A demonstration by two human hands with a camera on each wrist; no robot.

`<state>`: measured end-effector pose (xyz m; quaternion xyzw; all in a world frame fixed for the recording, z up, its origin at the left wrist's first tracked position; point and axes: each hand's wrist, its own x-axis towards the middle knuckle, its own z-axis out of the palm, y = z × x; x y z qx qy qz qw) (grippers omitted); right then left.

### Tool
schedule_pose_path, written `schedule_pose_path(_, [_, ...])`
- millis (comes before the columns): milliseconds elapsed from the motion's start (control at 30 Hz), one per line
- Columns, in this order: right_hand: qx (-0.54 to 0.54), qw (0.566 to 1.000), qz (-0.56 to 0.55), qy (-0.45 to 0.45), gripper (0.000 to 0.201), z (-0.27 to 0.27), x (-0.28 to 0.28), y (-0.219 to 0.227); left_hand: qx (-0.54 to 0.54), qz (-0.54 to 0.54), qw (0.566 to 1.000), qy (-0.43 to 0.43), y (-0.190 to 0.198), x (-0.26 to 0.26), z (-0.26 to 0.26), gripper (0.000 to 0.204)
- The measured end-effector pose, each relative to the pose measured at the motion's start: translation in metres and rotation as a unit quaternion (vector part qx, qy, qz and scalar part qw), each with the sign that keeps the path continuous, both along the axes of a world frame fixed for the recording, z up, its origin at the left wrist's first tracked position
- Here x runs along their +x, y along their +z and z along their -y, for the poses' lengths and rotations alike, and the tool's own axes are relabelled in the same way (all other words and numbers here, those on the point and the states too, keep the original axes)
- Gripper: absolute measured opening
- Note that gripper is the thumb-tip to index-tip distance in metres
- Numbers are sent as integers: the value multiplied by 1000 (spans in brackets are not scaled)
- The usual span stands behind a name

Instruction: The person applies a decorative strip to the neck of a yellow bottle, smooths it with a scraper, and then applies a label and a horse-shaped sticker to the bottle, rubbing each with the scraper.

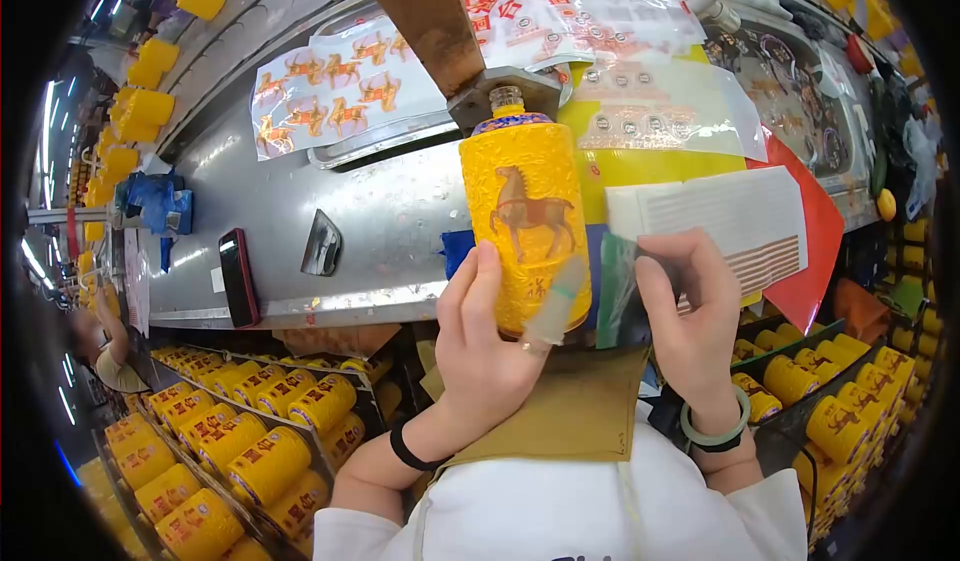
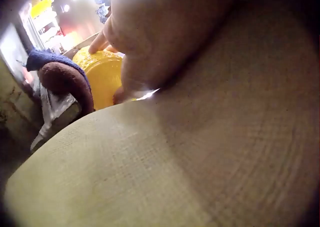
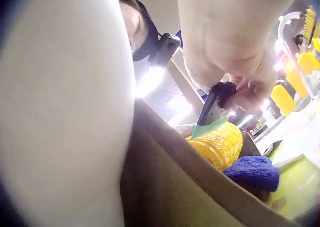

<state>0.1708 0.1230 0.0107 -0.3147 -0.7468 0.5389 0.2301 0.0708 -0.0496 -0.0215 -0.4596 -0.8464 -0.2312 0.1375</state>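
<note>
A yellow embossed bottle (image 1: 500, 166) with a brown horse picture lies under the metal bracket, its clear glass neck toward it. The left hand (image 1: 490, 346) grips the bottle's lower left side, fingers on its face; a translucent wrap covers the thumb. In the left wrist view that hand curls round the bottle's round base (image 2: 104, 82). The right hand (image 1: 695, 321) pinches a scraper with a dark grip and a green edge (image 1: 614, 296), just right of the bottle. In the right wrist view the scraper (image 3: 212, 112) is above the bottle (image 3: 222, 144).
Horse decal sheets (image 1: 350, 86) lie at the back left, a striped decal sheet (image 1: 715, 221) at the right. A phone (image 1: 238, 276) and a small dark blade-like piece (image 1: 322, 244) rest on the metal table (image 1: 400, 251). Crates of yellow bottles (image 1: 270, 461) stand on both sides.
</note>
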Motion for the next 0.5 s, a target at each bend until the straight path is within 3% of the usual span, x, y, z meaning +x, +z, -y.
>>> schedule_pose_path(100, [-20, 999, -27, 9, 13, 9, -4, 9, 55, -5, 997, -45, -6, -6, 6, 60])
schedule_pose_path(167, [36, 994, -38, 101, 14, 13, -8, 12, 108, 20, 993, -42, -6, -7, 5, 59])
schedule_pose_path(233, [49, 994, -11, 97, 13, 15, -10, 13, 118, 27, 992, -37, -8, -8, 4, 57])
schedule_pose_path(300, [46, 999, 6, 26, 13, 7, -9, 4, 135, 31, 990, -30, -11, -9, 5, 55])
schedule_pose_path(333, [109, 994, 22, 17, 12, -4, -10, 2, 162, 73, 984, -28, -15, -8, 7, 56])
schedule_pose_path(367, [91, 995, 25, 6, 12, -12, -10, 0, 189, 116, 975, -27, -19, -9, 8, 56])
schedule_pose_path(400, [82, 996, 15, 9, 13, -18, -11, 2, 182, 102, 976, -60, -23, -16, 14, 76])
schedule_pose_path(500, [48, 999, -19, 5, 13, -23, -18, 17, 191, 177, 964, -49, -24, -16, 15, 70])
